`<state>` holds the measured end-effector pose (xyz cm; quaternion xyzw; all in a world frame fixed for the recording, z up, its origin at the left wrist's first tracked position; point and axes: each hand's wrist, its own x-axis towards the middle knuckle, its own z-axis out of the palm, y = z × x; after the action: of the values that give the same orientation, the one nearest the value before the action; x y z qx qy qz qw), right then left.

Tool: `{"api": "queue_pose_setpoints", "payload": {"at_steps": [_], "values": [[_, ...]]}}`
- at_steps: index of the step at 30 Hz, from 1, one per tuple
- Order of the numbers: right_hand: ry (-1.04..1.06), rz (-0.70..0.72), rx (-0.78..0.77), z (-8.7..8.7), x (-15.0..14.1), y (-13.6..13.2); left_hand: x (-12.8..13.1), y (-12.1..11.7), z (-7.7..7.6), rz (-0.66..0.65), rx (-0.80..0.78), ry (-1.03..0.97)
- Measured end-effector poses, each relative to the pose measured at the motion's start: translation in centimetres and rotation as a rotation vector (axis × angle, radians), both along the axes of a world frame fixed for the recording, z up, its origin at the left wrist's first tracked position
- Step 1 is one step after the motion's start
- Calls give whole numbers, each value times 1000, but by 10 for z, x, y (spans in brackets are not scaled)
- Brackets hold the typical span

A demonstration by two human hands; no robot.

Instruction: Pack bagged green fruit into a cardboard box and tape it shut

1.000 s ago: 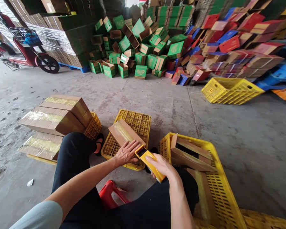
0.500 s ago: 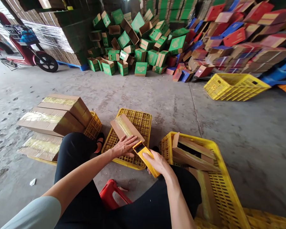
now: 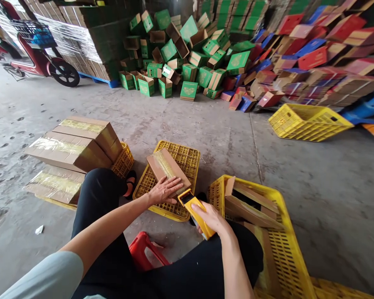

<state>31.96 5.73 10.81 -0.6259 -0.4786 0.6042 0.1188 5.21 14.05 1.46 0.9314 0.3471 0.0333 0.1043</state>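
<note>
A small brown cardboard box (image 3: 170, 167), with a strip of yellowish tape along its top, lies slantwise on an upturned yellow crate (image 3: 191, 155). My left hand (image 3: 166, 191) rests on the near end of the box, fingers stretched out and a little spread. In my right hand (image 3: 212, 218) is a yellow tape dispenser (image 3: 201, 214), gripped from above with the thumb along its body. The dispenser's dark front end sits just off the box's near right corner. Parts of the right fingers are hidden beneath it.
Taped cardboard boxes (image 3: 70, 145) are stacked at my left. At my right a yellow crate (image 3: 286, 238) holds an open-topped carton (image 3: 252, 205). A red stool (image 3: 143, 253) is between my legs. Green boxes (image 3: 188, 89), red and blue boxes, and another yellow crate (image 3: 310, 120) lie farther off.
My right hand has drawn the tape dispenser slightly down and to the right, away from the box's end. My left hand stays flat on the box. The view has shifted a little.
</note>
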Motion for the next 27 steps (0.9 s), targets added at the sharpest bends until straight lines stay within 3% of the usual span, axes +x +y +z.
{"api": "queue_pose_setpoints", "payload": {"at_steps": [6, 11, 13, 15, 17, 19, 23, 27], "values": [[-56, 4, -25, -5, -11, 10, -1, -4, 1, -20, -74, -51], [-77, -29, -12, -3, -17, 10, -12, 5, 1, 2, -116, -241], [-72, -37, -5, -4, -17, 9, -24, 21, 3, 102, -86, -359], [-65, -43, -2, -5, -15, 8, -38, 45, 5, 284, -43, -453], [-43, -50, 0, -8, -14, 7, -52, 73, 8, 532, -53, -487], [-14, -57, -5, -10, -14, 6, -64, 97, 11, 832, -178, -444], [32, -92, -8, -17, -16, 4, -79, 123, 13, 927, -297, -407], [20, -98, 59, -20, -19, 5, -93, 121, 12, 927, -365, -399]]}}
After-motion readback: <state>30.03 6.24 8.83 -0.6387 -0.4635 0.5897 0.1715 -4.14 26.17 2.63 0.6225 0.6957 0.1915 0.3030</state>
